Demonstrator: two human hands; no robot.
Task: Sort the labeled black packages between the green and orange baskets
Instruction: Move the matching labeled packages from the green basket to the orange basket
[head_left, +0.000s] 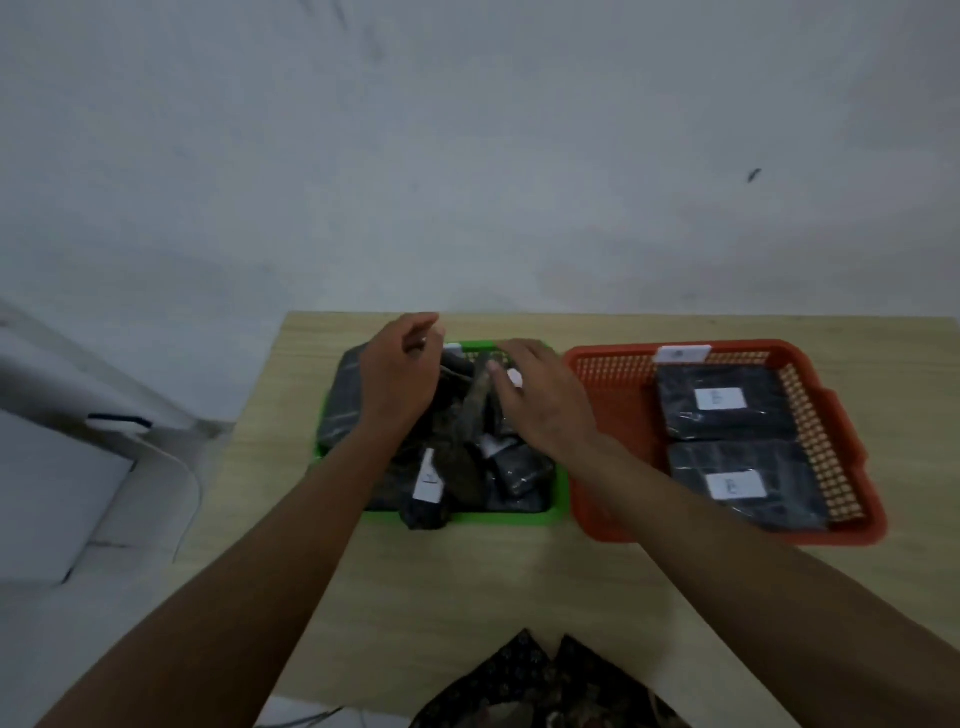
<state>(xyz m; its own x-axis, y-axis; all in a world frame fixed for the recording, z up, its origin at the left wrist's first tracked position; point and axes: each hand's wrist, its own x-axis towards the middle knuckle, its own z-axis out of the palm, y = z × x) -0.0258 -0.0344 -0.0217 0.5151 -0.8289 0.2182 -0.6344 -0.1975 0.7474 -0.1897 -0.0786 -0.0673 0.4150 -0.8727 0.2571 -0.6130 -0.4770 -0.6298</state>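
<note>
A piece of dark patterned cloth (540, 686) lies nearest, cut off by the lower border, at the near edge of the wooden table (467, 587). Both bare forearms reach from there toward the far side of the table.

The left hand (400, 379) hangs above the far left part of the green basket (556, 512), fingers loosely curled; I cannot tell if it holds anything, because the fingertips are blurred. The right hand (540, 395) is over the far right part of the same basket, palm down, fingers spread and relaxed, touching or almost touching a tilted black package (470, 441) that stands on its edge in the pile. Real contact is hard to judge.

The green basket is full of black packages (514, 473) lying in disorder; some white labels show, but their writing is not readable. One package with a label (426, 499) hangs over the near rim. The hands and arms hide much of this pile.

Just beside it, toward the right edge of the table, the orange basket (613, 415) holds two flat labeled packages: one at the far side (727, 402), one at the near side (748, 486). A white tag (681, 354) sits on its far rim.
</note>
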